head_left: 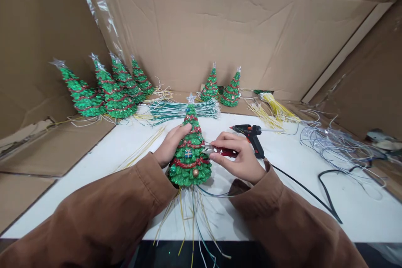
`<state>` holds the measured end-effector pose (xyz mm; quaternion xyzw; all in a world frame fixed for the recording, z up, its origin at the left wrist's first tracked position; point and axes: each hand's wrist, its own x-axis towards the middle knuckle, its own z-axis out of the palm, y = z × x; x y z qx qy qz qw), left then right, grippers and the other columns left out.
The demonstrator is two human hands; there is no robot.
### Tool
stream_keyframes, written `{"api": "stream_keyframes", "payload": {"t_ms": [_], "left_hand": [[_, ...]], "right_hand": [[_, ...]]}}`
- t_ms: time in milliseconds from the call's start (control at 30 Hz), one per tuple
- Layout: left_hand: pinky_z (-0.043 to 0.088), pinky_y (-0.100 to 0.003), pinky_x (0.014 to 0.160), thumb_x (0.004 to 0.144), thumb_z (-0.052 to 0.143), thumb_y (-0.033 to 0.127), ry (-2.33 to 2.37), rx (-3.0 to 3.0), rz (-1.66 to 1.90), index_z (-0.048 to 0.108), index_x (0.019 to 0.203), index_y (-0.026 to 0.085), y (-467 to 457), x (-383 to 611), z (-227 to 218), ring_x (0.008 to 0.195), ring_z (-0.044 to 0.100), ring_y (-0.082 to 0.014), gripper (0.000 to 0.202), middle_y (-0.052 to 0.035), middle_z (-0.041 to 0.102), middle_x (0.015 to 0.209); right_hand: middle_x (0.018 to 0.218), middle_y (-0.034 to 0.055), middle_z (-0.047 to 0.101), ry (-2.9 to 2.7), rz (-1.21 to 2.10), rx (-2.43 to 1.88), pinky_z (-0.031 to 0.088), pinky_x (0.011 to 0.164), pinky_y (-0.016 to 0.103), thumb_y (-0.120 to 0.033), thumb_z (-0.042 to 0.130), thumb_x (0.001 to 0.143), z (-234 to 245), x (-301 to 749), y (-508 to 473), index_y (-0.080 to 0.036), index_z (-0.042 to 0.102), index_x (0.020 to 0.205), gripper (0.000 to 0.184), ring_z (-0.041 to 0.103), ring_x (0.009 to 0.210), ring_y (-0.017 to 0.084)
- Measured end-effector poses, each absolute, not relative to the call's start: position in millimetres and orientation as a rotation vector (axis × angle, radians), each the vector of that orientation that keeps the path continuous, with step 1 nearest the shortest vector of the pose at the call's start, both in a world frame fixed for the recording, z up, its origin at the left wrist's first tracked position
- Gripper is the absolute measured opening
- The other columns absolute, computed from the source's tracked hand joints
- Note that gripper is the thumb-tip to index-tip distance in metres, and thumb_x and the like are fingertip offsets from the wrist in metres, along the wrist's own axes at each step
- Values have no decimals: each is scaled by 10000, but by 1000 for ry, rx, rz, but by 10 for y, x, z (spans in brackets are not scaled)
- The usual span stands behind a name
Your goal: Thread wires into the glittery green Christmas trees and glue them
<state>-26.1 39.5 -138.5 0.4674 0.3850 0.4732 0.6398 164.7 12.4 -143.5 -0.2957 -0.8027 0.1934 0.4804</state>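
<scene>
A small green Christmas tree (pixel 191 176) with red garlands, tiny ornaments and a clear star on top lies or stands in the middle of the white board. Thin yellow, white and green wires (pixel 194 217) trail from its base towards me. My left hand (pixel 172 142) is wrapped around the tree's left side, thumb on its upper front. In my right hand (pixel 240 157) is a pair of red-handled pliers or cutters (pixel 224 151). Their metal jaws touch or nearly touch the tree's right side; whether they are closed on anything I cannot tell.
A black glue gun (pixel 251 134) lies beyond my right hand, its cable running right. Bundled green wires (pixel 157 111) and yellow wires (pixel 279 109) lie at the back. Finished-looking trees (pixel 116 92) stand back left, two more (pixel 230 92) behind. Tangled clear wires (pixel 333 142) lie right. Cardboard walls (pixel 204 29) enclose everything.
</scene>
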Motion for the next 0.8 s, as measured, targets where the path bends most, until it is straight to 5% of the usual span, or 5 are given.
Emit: {"api": "stream_keyframes", "payload": {"t_ms": [800], "left_hand": [[479, -299, 633, 707, 653, 476, 866, 1046, 1034, 628, 823, 152, 347, -247, -1351, 652, 618, -194, 344, -44, 674, 708]], "right_hand": [[730, 52, 606, -2002, 612, -750, 403, 513, 249, -322, 639, 819, -1426, 1655, 116, -128, 709, 842, 207, 539, 624, 132]]}}
